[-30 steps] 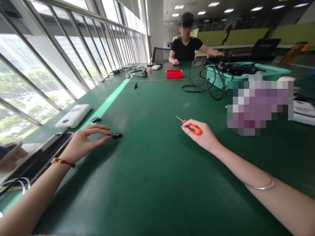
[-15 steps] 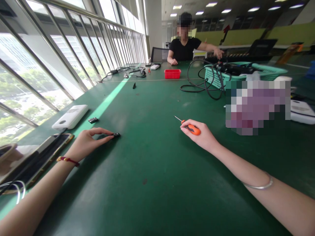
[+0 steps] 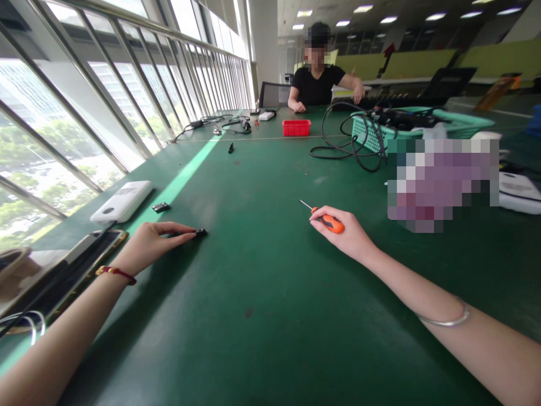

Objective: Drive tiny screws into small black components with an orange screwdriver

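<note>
Between the thumb and fingertips of my left hand [image 3: 154,243] is a small black part [image 3: 202,232], low over the green table [image 3: 262,270]; its exact kind is too small to make out. My right hand [image 3: 349,231] is closed around the orange and black handle of a screwdriver [image 3: 332,221], whose thin metal shaft points away to the upper left. Another small black piece [image 3: 161,207] lies on the table just beyond my left hand. Farther off lies one more small black piece [image 3: 230,148].
At left are a white box-shaped device [image 3: 122,202] and a phone-like dark slab [image 3: 91,270]. A red bin [image 3: 296,128] stands ahead. Cables [image 3: 333,148] spill from a teal basket [image 3: 367,135] at right. A person in black [image 3: 315,84] sits across the table; a metal railing runs along the left.
The person across the table has drawn an outstretched arm back from the basket side. Both my hands stay nearly still, with the same things in them.
</note>
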Demonstrator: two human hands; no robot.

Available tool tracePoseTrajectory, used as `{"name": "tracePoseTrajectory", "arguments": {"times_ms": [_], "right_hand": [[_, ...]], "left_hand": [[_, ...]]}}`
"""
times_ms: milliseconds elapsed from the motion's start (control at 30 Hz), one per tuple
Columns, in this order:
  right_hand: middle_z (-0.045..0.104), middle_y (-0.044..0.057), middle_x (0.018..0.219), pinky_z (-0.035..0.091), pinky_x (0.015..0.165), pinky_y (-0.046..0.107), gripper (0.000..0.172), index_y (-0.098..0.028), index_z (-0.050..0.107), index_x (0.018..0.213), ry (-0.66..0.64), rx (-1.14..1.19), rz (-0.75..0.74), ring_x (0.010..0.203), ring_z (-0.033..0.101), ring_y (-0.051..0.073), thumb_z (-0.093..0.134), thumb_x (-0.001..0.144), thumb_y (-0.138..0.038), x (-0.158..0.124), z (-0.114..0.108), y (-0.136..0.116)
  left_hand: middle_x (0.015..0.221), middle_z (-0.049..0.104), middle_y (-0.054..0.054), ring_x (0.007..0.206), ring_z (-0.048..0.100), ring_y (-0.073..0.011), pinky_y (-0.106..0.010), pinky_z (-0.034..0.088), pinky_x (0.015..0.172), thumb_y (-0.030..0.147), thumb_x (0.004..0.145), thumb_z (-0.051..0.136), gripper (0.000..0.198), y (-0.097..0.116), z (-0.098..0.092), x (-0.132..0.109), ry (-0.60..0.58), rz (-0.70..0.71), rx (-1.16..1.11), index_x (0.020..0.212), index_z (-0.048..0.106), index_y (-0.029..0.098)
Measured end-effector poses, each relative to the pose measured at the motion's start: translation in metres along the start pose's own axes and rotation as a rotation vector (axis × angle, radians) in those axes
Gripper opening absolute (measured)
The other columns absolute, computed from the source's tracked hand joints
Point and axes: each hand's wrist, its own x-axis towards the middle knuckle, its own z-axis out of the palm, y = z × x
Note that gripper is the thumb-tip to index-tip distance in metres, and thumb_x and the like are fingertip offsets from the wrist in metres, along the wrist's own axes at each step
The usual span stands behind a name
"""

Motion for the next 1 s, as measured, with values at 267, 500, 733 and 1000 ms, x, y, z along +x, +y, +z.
{"name": "tracePoseTrajectory", "arguments": {"times_ms": [267, 500, 733, 1000], "right_hand": [[0.065, 0.001, 0.081, 0.041, 0.068, 0.026, 0.012, -0.019, 0.061, 0.079, -0.003, 0.001, -0.002, 0.071, 0.058, 0.015, 0.055, 0.077, -0.03, 0.0, 0.001, 0.001], [0.065, 0.001, 0.082, 0.041, 0.069, 0.026, 0.013, -0.019, 0.062, 0.079, -0.007, -0.006, -0.001, 0.074, 0.059, 0.016, 0.055, 0.076, -0.03, 0.0, 0.001, 0.001], [0.065, 0.002, 0.082, 0.042, 0.069, 0.027, 0.012, -0.019, 0.061, 0.079, -0.013, -0.014, 0.005, 0.074, 0.059, 0.016, 0.055, 0.077, -0.03, -0.001, 0.001, -0.001], [0.066, 0.002, 0.082, 0.042, 0.068, 0.026, 0.011, -0.019, 0.061, 0.079, -0.014, -0.015, -0.001, 0.072, 0.059, 0.016, 0.055, 0.077, -0.028, -0.001, 0.0, -0.001]], "left_hand": [[0.085, 0.072, 0.0, 0.083, 0.061, -0.0211, -0.025, 0.045, 0.075, 0.054, 0.057, 0.064, 0.047, 0.001, -0.001, 0.001, 0.005, -0.031, 0.019, 0.09, 0.071, 0.02], [0.088, 0.071, -0.003, 0.084, 0.062, -0.0207, -0.026, 0.046, 0.079, 0.052, 0.059, 0.063, 0.042, -0.003, 0.002, 0.005, -0.023, 0.049, -0.012, 0.084, 0.069, 0.019], [0.091, 0.071, -0.003, 0.085, 0.061, -0.0194, -0.028, 0.045, 0.082, 0.05, 0.065, 0.063, 0.044, -0.001, 0.006, 0.001, 0.018, 0.13, -0.01, 0.094, 0.067, 0.018], [0.091, 0.071, -0.002, 0.086, 0.059, -0.019, -0.028, 0.042, 0.085, 0.049, 0.069, 0.061, 0.034, 0.003, 0.009, -0.002, 0.05, 0.137, -0.003, 0.087, 0.069, 0.02]]}}
